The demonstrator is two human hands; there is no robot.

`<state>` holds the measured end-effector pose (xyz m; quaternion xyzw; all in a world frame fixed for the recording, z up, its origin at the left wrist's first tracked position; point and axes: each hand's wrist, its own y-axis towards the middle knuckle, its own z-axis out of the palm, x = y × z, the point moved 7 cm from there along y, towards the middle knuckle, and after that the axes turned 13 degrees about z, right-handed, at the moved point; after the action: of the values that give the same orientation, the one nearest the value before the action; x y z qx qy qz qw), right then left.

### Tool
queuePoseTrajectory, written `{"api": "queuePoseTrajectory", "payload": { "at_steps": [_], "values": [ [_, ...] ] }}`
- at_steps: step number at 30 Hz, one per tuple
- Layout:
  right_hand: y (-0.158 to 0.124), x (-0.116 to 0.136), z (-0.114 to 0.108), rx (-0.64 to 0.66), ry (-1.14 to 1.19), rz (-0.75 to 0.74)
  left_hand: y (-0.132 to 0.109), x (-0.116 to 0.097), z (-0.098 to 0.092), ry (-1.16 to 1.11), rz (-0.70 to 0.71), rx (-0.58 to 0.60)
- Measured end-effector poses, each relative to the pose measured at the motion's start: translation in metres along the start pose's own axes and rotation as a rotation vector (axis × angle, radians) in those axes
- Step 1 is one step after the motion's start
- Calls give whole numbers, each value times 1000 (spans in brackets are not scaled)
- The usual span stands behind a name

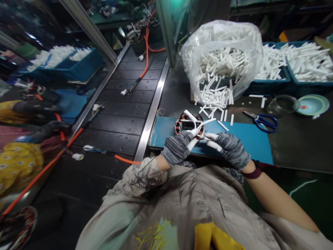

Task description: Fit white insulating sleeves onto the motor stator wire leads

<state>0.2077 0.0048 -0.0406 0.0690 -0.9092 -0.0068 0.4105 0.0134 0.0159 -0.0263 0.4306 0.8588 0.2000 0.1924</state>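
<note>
A ring-shaped motor stator (177, 127) with copper windings sits on a blue mat (249, 139) in front of me. White sleeves (190, 116) stick out of its top. My left hand (177, 147), in a grey knit glove with white fingertips, is closed on the stator's near side, its thumb and fingers by the sleeves. My right hand (231, 147), gloved alike, pinches at the stator's right edge. Whatever thin piece lies between its fingertips is too small to make out. Several loose white tubes (223, 125) lie just beyond my hands.
A clear plastic bag (191, 69) spills white tubes onto the bench. Blue bins (303, 83) of tubes stand at right, near blue-handled scissors (269, 123), a glass bowl (283, 104) and a dish (313, 104). Left, a conveyor (125, 114) carries wire leads; a co-worker's gloved hands (45, 130) are beyond it.
</note>
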Motion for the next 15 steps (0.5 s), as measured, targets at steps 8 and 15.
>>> {"api": "queuePoseTrajectory", "payload": {
  "at_steps": [8,15],
  "values": [
    [10,12,33,457,531,380,-1,-2,-7,-25,83,-172],
    [6,17,52,578,781,447,-5,0,1,-1,98,-174]
  ]
}}
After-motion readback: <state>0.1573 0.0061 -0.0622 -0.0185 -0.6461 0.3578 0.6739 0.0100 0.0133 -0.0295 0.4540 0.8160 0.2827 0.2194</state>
